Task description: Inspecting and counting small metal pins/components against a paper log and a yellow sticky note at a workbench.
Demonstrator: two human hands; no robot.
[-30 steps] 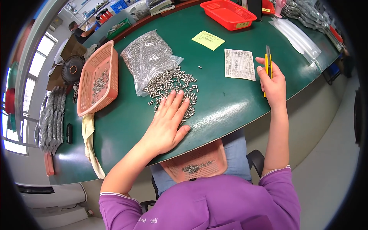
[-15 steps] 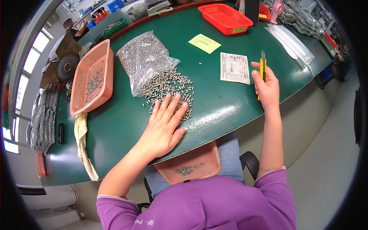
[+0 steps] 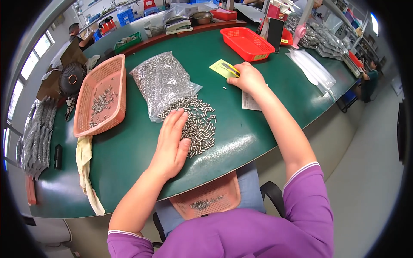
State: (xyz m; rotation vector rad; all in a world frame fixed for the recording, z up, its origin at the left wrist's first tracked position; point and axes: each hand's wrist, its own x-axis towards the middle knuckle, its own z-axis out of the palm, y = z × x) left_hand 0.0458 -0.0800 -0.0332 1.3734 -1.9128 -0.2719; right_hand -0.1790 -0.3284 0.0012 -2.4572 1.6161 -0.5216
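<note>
The pile of small metal pins lies loose on the green surface near its front edge, spilling from the mouth of a clear bag full of the same pins, which sits just at 11 o'clock from the pile. The left hand rests flat on the pile's left side, fingers spread wide and pointing toward 12 o'clock, palm down, gripping nothing. At 2 o'clock from the pile, the right hand is curled narrow, pinching a yellow-and-black cutter that lies across a yellow note; the hand covers part of a white printed sheet touching its wrist side. At 9 o'clock from the pile, well apart, a pink basket holds a thin scatter of pins, and a cream cloth hangs from the surface below it. At 1 o'clock, farther back, stands a red basket, with clear sleeves to its right. At 6 o'clock, below the surface edge on the person's lap, another pink basket holds a few pins. A black fan sits at the far left of the surface.
</note>
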